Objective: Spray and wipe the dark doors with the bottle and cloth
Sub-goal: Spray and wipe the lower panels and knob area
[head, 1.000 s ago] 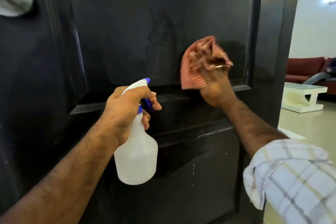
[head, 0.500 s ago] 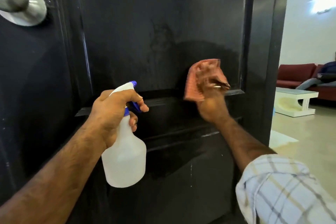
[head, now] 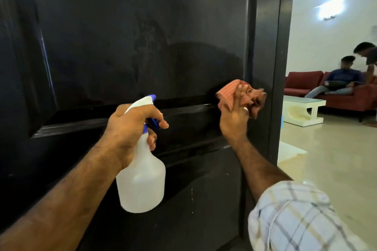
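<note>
Two hands busy: my left hand (head: 130, 128) grips the spray bottle (head: 140, 177) by its neck, clear of the dark door (head: 122, 36); my right hand (head: 234, 116) bunches the cloth (head: 242, 96) against the panel's lower right corner. I'd press firmly and run overlapping strokes along the moulding ledge.

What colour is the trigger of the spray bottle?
Blue, on the white spray bottle; head view.

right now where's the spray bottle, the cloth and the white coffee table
spray bottle (head: 140, 185), head view, on its translucent body
cloth (head: 226, 92), head view, on its flat left fold
white coffee table (head: 304, 102), head view, on its top
</note>
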A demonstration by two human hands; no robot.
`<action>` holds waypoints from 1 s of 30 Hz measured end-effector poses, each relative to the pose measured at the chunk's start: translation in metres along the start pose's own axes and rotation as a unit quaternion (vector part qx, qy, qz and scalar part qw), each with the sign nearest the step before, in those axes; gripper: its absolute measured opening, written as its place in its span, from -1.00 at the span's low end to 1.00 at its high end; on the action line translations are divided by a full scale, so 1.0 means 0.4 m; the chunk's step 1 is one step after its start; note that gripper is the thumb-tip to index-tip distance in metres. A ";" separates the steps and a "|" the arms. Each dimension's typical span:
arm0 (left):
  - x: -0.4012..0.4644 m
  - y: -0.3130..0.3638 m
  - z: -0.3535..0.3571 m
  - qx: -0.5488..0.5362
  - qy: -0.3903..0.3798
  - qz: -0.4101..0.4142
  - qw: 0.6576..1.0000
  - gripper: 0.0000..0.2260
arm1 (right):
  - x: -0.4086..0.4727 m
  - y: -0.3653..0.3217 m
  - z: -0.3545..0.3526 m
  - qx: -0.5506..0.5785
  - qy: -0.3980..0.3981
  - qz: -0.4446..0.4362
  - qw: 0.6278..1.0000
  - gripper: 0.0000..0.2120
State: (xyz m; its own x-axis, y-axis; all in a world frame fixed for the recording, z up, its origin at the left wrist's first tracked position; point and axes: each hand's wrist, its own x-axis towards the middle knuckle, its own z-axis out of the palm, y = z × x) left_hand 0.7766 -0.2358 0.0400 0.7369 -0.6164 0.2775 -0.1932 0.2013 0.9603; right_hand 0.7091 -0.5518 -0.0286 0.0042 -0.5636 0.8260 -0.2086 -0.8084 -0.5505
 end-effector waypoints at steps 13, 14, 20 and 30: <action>0.067 -0.001 0.043 0.002 -0.024 0.001 1.000 -0.71 | 0.150 0.000 -0.036 0.067 -0.044 -0.046 0.996 -0.46; 0.055 -0.018 0.042 0.004 -0.024 -0.002 1.000 -0.75 | 0.094 0.031 -0.030 0.076 -0.059 -0.026 0.995 -0.43; -0.046 -0.135 0.003 0.023 -0.013 -0.021 0.999 -0.88 | -0.171 0.030 0.013 0.191 -0.007 0.126 0.973 -0.34; -0.119 -0.286 -0.116 0.027 -0.017 -0.023 0.999 -0.90 | -0.473 0.011 0.012 0.066 -0.206 -0.260 0.941 -0.43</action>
State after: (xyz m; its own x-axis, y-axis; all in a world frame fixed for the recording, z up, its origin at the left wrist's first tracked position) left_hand 0.7936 -0.1942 -0.0842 0.7238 -0.6496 0.2325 -0.1942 0.1315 0.9721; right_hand 0.7122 -0.4497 -0.1878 0.4562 -0.0831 0.8860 0.0486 -0.9918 -0.1180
